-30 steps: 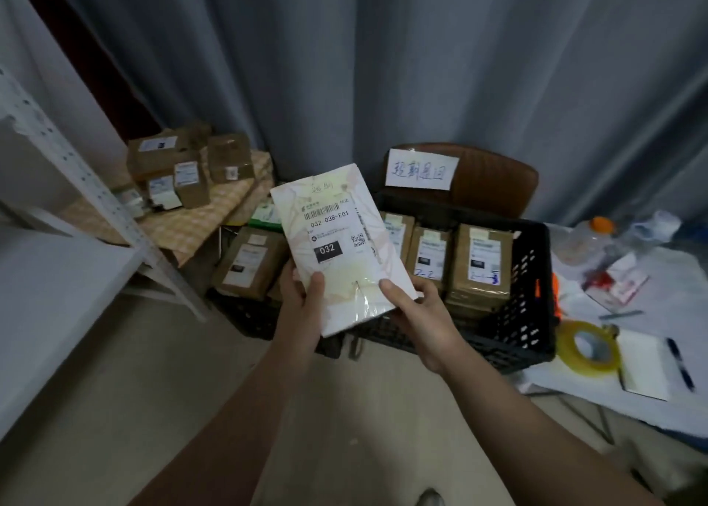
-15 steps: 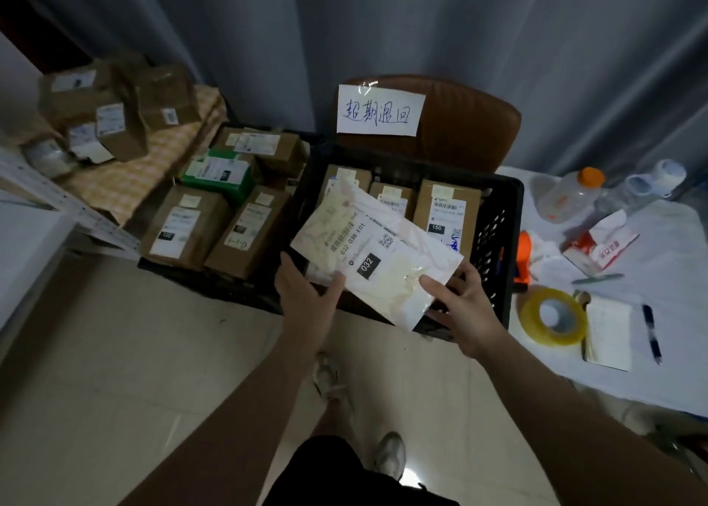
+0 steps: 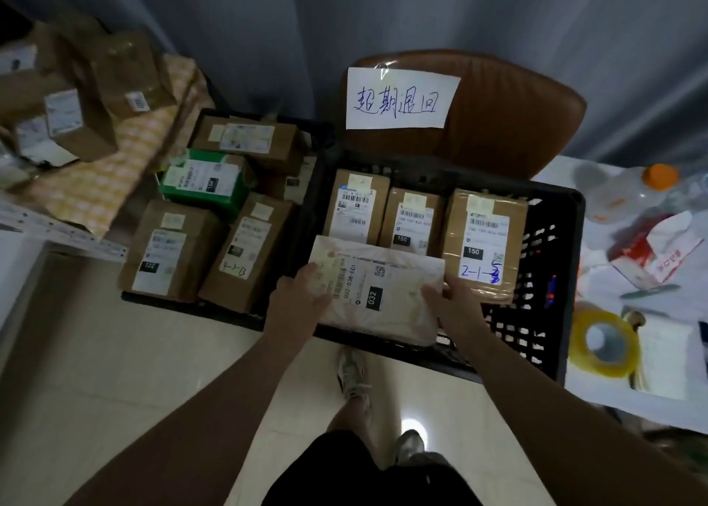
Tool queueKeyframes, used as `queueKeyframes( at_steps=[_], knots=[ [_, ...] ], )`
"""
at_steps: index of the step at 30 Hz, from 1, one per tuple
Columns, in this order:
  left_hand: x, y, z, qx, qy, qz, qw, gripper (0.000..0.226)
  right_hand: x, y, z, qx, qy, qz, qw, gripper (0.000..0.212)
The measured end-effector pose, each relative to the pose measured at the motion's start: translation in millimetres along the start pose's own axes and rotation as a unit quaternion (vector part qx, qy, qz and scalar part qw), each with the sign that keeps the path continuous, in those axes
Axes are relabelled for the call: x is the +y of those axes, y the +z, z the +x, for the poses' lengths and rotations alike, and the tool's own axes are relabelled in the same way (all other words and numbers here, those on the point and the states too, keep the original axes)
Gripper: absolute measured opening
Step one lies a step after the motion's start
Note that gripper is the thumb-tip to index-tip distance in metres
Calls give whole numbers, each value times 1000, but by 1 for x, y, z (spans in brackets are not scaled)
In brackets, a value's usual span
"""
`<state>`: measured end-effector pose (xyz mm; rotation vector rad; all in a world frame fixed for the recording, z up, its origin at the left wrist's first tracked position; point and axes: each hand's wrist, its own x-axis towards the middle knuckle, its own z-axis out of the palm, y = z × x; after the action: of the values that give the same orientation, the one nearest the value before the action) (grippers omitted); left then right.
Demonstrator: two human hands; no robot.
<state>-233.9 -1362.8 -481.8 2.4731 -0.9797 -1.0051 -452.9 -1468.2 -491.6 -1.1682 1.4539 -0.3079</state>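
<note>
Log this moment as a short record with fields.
Held item: white soft plastic parcel labelled 032
Left hand: grips the parcel's left edge
Right hand: grips the parcel's right edge
Position: at the front of the black plastic lattice crate
Crate contents: three brown cardboard boxes upright behind the parcel
Sign: white handwritten paper sheet on the brown leather chair

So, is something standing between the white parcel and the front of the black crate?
Nothing visible does. The left hand and right hand hold the white parcel over the front of the black crate; three brown boxes stand behind it. What lies beneath is hidden.
</note>
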Motion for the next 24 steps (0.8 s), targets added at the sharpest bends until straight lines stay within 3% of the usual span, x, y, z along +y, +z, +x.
queueKeyframes(
  at_steps=[7, 10, 17, 24],
  knots=[
    [-21, -3, 21, -58, 69, 145, 985, 69, 3, 26, 17, -44, -5, -135, 990, 90],
    [-25, -4, 16, -71, 73, 136, 985, 69, 6, 24, 17, -66, -4, -208, 976, 88],
    [-13, -3, 2, -22, 51, 66, 996, 63, -9, -2, 22, -95, -20, -240, 966, 80],
    [-6, 2, 13, -24, 36, 170, 985, 64, -13, 5, 35, -120, -3, -266, 956, 79]
  ],
)
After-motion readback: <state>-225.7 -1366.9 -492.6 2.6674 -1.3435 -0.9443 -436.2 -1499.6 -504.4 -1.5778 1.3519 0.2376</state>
